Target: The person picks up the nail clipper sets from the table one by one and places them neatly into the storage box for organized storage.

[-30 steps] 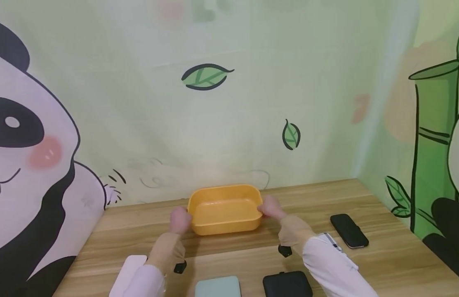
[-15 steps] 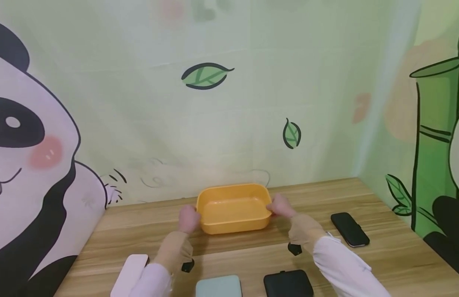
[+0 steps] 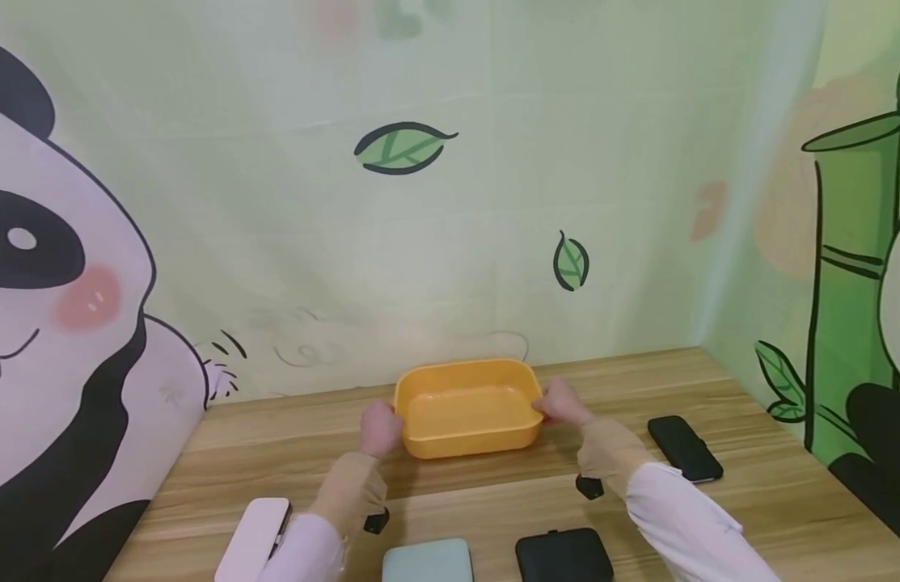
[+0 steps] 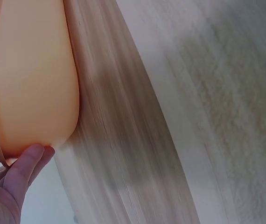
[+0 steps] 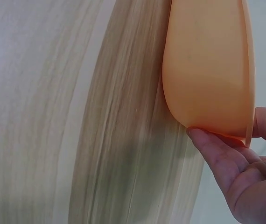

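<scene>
An orange-yellow plastic basin (image 3: 467,412), rectangular with rounded corners, sits near the back of the wooden table, and nothing shows inside it. My left hand (image 3: 381,428) grips its left end. In the left wrist view the fingers (image 4: 25,168) press the outer wall under the rim, with the thumb across the rim. My right hand (image 3: 562,402) pinches the right end the same way. The right wrist view shows those fingers (image 5: 217,154) under the basin's rim and the thumb over it.
Near the front lie a pale green case (image 3: 428,559) and a black case (image 3: 564,556). A white flat box (image 3: 255,533) is by my left forearm, with a thin dark item beside it. A black phone-like item (image 3: 685,449) lies right of my right arm. A printed cloth wall (image 3: 450,267) stands behind.
Both hands have shifted the basin to the right along the back of the table, faster at first, then less. The other things on the table stay in place.
</scene>
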`<state>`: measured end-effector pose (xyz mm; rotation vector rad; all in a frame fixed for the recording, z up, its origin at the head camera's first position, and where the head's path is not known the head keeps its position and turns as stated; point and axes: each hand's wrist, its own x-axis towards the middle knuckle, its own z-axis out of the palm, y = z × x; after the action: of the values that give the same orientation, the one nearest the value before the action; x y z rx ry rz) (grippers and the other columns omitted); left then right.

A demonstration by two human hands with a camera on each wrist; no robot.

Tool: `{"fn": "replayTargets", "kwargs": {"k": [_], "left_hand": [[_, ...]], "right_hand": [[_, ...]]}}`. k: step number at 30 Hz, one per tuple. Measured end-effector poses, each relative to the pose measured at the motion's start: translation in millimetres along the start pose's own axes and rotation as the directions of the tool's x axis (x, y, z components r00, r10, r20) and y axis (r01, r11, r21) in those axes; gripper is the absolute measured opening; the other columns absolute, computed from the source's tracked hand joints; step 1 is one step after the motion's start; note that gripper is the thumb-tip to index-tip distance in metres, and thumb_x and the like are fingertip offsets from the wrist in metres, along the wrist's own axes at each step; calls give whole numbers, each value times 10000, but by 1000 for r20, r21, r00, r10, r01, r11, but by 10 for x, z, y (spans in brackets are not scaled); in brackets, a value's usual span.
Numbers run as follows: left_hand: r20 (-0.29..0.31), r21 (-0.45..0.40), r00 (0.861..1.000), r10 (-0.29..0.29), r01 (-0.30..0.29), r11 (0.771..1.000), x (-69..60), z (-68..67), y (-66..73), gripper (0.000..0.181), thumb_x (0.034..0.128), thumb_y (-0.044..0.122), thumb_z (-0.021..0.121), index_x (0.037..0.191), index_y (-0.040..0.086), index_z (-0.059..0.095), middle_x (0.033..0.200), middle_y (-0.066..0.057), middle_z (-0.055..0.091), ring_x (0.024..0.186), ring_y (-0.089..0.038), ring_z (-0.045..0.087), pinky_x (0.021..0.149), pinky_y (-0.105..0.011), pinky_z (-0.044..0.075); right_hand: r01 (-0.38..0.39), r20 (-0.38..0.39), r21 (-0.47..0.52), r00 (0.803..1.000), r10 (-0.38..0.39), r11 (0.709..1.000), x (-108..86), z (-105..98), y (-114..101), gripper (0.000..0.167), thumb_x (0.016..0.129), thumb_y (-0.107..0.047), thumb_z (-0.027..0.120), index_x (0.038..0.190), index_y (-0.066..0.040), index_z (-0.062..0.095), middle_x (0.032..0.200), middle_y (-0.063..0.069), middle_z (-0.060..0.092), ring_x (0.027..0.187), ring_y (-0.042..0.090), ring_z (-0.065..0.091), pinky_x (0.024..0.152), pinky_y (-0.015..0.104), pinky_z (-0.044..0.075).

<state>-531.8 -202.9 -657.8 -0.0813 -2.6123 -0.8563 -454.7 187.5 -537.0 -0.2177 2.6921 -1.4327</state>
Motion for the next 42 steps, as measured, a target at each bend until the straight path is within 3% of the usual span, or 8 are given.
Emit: {"fn": "replayTargets", "kwargs": {"k": [2, 4, 10, 13, 17, 24, 33, 42], "left_hand": [[14, -9, 1000, -19, 19, 1000, 81, 186, -160, 202, 625, 51, 536, 484, 144, 425, 458, 20, 390, 398, -183, 346, 332, -346, 283], [6, -11, 1000, -14, 15, 1000, 6, 82, -6, 193, 614, 45, 524, 482, 143, 424, 455, 17, 397, 394, -183, 351, 327, -340, 288], [86, -63, 994, -75, 80, 995, -643, -1199, 1454, 199, 627, -80, 475, 497, 60, 419, 489, -55, 413, 438, -213, 368, 401, -355, 360], [142, -66, 982, -123, 134, 989, -721, -1389, 1754, 206, 636, -105, 486, 506, 42, 421, 498, -60, 417, 451, -215, 379, 421, -359, 376], [69, -60, 998, -16, 20, 998, -633, -1177, 1549, 194, 629, -63, 475, 512, 73, 402, 500, -36, 392, 441, -190, 352, 387, -322, 321], [101, -47, 993, -53, 58, 997, -464, -805, 1181, 149, 647, -40, 514, 536, 41, 454, 530, -76, 445, 465, -230, 410, 411, -363, 372], [135, -51, 986, -102, 109, 993, -885, -1614, 2017, 229, 655, -81, 514, 515, 59, 398, 516, -48, 421, 472, -188, 393, 427, -304, 371], [163, -111, 985, -57, 76, 991, -917, -1786, 2048, 65, 698, -17, 568, 636, -32, 579, 548, -10, 469, 517, -153, 418, 470, -264, 383]], "right_hand": [[-56, -13, -13, 998, 56, 998, -184, -41, -240, 78, 750, -2, 573, 712, 63, 593, 655, 145, 583, 568, 235, 609, 468, 313, 510], [-85, -28, -48, 996, 83, 995, -469, -99, -599, 81, 776, 36, 557, 759, 111, 585, 695, 177, 589, 621, 269, 619, 520, 333, 521], [-102, -53, -24, 994, 100, 995, -887, -211, -1054, 82, 783, 67, 546, 785, 146, 568, 690, 151, 587, 689, 303, 624, 606, 351, 525], [-116, -59, -2, 992, 115, 993, -914, -245, -1055, 77, 780, 76, 535, 793, 141, 574, 689, 139, 587, 682, 280, 622, 624, 359, 523], [-128, -63, 20, 990, 129, 992, -891, -277, -1009, 82, 776, 76, 529, 791, 128, 590, 670, 117, 590, 633, 216, 612, 616, 355, 523], [-145, -48, -3, 988, 145, 989, -868, -288, -983, 79, 774, 67, 541, 801, 118, 596, 671, 114, 586, 628, 223, 609, 586, 359, 525], [-142, -61, -15, 988, 141, 990, -884, -271, -976, 84, 778, 62, 546, 812, 121, 595, 673, 109, 580, 660, 248, 616, 605, 346, 525], [-91, -64, -107, 994, 85, 990, -619, -224, -740, 55, 764, 45, 557, 725, 66, 590, 638, 126, 566, 583, 246, 594, 522, 330, 515]]}}
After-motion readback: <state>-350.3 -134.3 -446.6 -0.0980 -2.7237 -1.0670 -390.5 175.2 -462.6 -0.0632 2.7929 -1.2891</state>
